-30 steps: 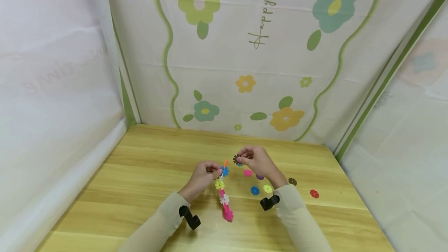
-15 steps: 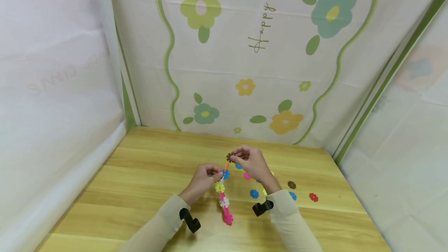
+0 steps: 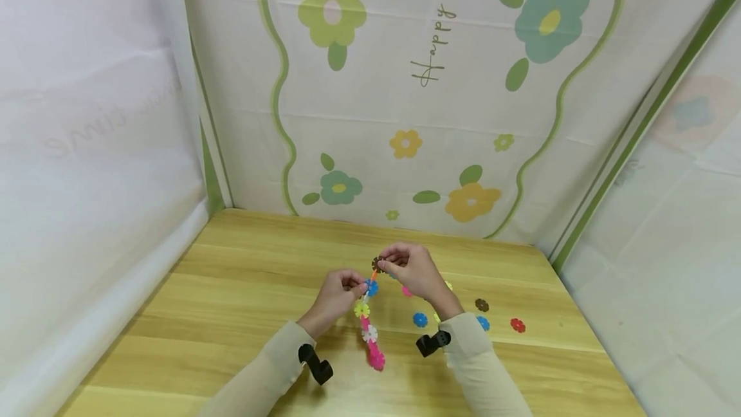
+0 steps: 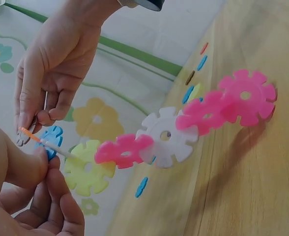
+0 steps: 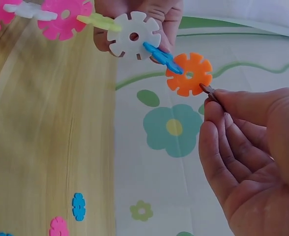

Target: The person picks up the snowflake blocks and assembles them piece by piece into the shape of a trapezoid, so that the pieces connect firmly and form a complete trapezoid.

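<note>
A chain of interlocking snowflake discs (image 3: 369, 333) hangs from my left hand (image 3: 334, 296), whose thumb and fingers pinch it near the blue disc (image 5: 161, 58) and the white disc (image 5: 122, 45). An orange disc (image 5: 196, 78) tops the chain, beyond the blue one. My right hand (image 3: 415, 270) pinches a brown disc (image 3: 377, 264) between thumb and fingertips, its edge right at the orange disc's rim. Lower down, the left wrist view shows a yellow disc (image 4: 99, 169), then pink and white ones, ending in a pink disc (image 4: 258, 93) near the table.
Loose discs lie on the wooden table (image 3: 243, 314) to the right, among them a blue disc (image 3: 420, 320), a brown disc (image 3: 482, 305) and a red disc (image 3: 518, 325). A flower-printed cloth (image 3: 370, 82) stands behind the table, with white cloth sides left and right.
My right hand has moved left with the brown disc, bringing it from beside the chain down to the orange disc at its top. The left hand keeps its hold, nearly still.
</note>
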The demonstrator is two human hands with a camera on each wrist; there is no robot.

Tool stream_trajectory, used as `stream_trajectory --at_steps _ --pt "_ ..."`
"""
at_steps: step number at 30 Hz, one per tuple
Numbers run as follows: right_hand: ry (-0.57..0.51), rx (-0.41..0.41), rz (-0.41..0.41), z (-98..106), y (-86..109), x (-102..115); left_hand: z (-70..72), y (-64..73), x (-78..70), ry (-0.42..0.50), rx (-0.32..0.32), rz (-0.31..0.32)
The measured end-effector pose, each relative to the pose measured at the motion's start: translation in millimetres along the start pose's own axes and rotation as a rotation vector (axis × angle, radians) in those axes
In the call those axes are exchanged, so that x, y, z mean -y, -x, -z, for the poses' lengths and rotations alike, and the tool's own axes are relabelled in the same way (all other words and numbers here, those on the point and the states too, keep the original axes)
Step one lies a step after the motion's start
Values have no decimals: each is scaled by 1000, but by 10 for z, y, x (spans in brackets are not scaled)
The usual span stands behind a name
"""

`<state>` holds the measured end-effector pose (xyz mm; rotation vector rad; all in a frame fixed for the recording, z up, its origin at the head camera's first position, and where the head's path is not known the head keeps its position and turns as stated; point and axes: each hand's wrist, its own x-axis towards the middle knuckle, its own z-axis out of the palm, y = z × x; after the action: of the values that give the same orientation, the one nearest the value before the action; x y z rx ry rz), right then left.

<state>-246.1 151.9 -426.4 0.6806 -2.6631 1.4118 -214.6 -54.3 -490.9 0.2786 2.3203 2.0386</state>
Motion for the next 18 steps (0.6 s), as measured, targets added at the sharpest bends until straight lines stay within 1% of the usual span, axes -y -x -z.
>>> stream_trajectory --at_steps 6,8,10,12,14,18 --pt "-47 -16 28 -76 9 -3 -72 11 -16 -62 -103 1" --pt "-70 -16 35 -106 15 -8 -85 22 -20 -74 -121 2" --pt "-75 -15 34 -127 21 -15 -79 29 -16 -77 -123 2" --pt "-76 -7 31 -133 25 -31 -63 31 -5 -78 -111 -14" --pt "-60 2 24 -126 25 -43 -27 23 13 -75 -74 -19" --pt "-13 57 20 -90 -4 -73 95 7 56 -62 56 -29"
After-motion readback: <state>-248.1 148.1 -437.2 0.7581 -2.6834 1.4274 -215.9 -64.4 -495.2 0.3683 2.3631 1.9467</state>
